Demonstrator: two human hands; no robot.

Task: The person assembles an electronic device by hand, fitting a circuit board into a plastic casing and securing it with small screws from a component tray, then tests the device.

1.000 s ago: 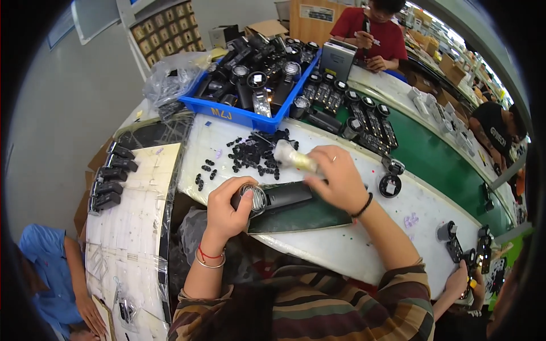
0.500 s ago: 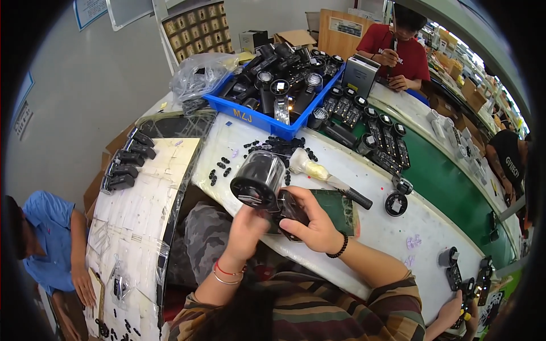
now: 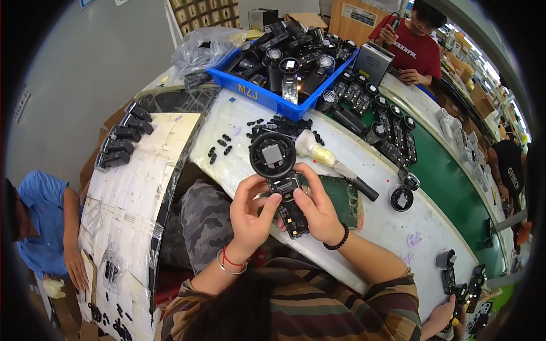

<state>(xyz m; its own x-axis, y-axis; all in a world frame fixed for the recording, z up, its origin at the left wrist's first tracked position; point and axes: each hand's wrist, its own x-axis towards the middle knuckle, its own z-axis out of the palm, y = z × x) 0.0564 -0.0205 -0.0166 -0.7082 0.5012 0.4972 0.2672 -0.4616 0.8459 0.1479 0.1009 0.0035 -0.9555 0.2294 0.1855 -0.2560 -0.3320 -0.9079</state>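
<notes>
My left hand (image 3: 251, 211) and my right hand (image 3: 322, 215) grip a black handheld device (image 3: 294, 220) between them, thumbs lying on its handle. It has a round ring-shaped head with a pale grey square in the middle. The handle's open face shows a dark circuit board with small lit yellowish spots. I hold it above the near edge of the white table, head pointing away from me. Just beyond it, a scatter of small black parts (image 3: 278, 124) covers the table. Right of my right hand lies a dark green mat (image 3: 343, 199), partly hidden.
A blue bin (image 3: 259, 100) heaped with similar devices stands behind. A brush-like tool with a black handle (image 3: 364, 188) and a loose round-headed device (image 3: 402, 199) lie to the right. More devices rest on the green belt (image 3: 438, 167). Co-workers sit left, far right and behind.
The device has been turned over, so its ring face and circuit board now face me. Both my thumbs have come onto the handle. The whole view has shifted slightly.
</notes>
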